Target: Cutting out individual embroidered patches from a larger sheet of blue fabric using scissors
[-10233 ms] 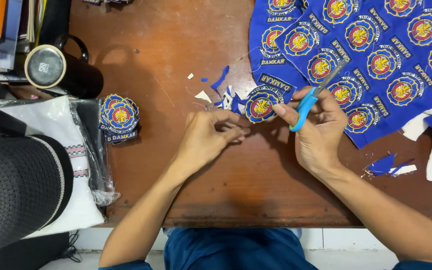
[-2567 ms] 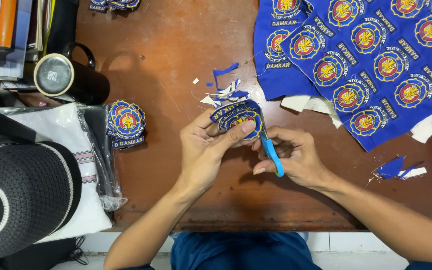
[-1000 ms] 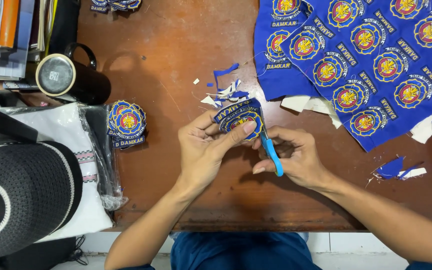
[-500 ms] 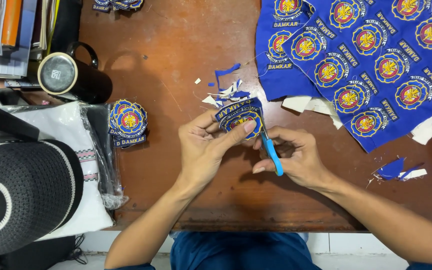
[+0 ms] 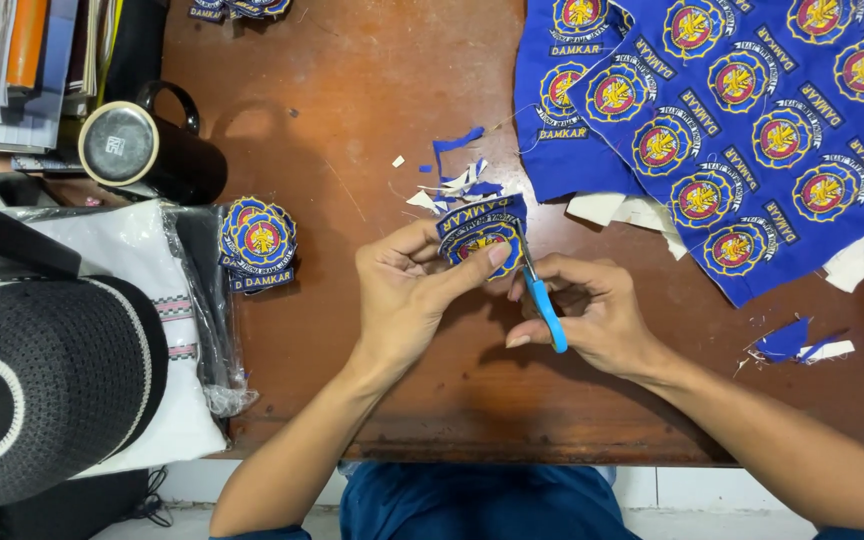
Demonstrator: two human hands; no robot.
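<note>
Scanning left to right across the brown wooden desk [image 5: 352, 120]; far left, black knitted cap with white ring [image 5: 37, 385] resting over a bagged white folded cloth [image 5: 152, 330], parked off the working area; above it, black mug with steel lid [image 5: 147, 150] lying near a stack of books and papers [image 5: 22, 70], well apart from the cutting. Finished embroidered badges, blue with red-yellow centre, stacked in a small pile [image 5: 257, 245] just beside the bagged cloth; likely set there to keep done pieces clear of scraps. Second small pile of badges [image 5: 237, 8] at top edge, partly out of view.

Centre: left hand [image 5: 407, 290] pinching one embroidered badge [image 5: 480, 232] between thumb and fingers, held raised off the desk and tilted toward the blades; grip near the badge's lower edge, leaving the right margin free for trimming. Blue and white fabric offcuts [image 5: 457, 175] lying just beyond the badge, where trimmings drop.

Right hand [image 5: 592, 315] closed around small scissors with blue handles [image 5: 544, 300], blades pointing up at the badge's right edge, touching or nearly so; whether blades are apart cannot be told.

Right: blue fabric sheet of uncut badges [image 5: 752, 130] spread over the desk's upper right, within reach; further scraps [image 5: 792, 342] near the right forearm.
</note>
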